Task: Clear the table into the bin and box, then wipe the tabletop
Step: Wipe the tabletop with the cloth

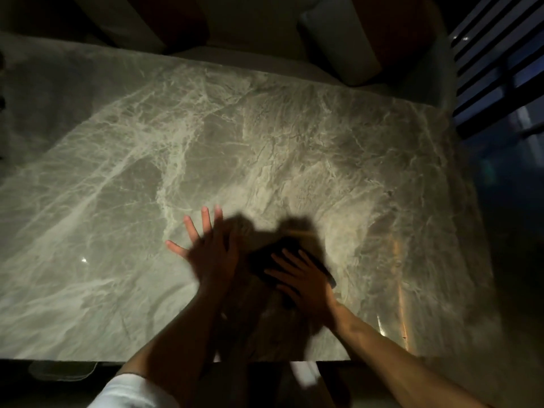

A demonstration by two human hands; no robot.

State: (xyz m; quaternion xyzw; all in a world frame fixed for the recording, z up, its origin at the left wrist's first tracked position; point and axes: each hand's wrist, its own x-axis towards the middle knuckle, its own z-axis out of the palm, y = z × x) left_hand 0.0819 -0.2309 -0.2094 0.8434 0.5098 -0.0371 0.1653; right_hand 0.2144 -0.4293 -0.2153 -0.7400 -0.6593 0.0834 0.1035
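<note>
Marble veining in grey and white runs across the desk (265, 142), which fills most of the dim head view. Near its front edge the right hand (306, 282) lies flat on a dark cloth (272, 257), palm down, with its fingers (290, 257) spread over the cloth and pressing it against the stone rather than curled around it. The cloth sits a little right of the desk's centre line, and part of it shows beyond the fingertips and beside the wrist. Just beside it, to the left, the left hand (207, 251) has its fingers (191, 228) splayed wide and holds nothing; blur and shadow make it unclear whether the palm touches the surface. Both forearms reach in from the bottom of the view, the left one ending in a white sleeve (129, 393). Behind the far edge a pale cushion (338, 39) rests on a seat.
</note>
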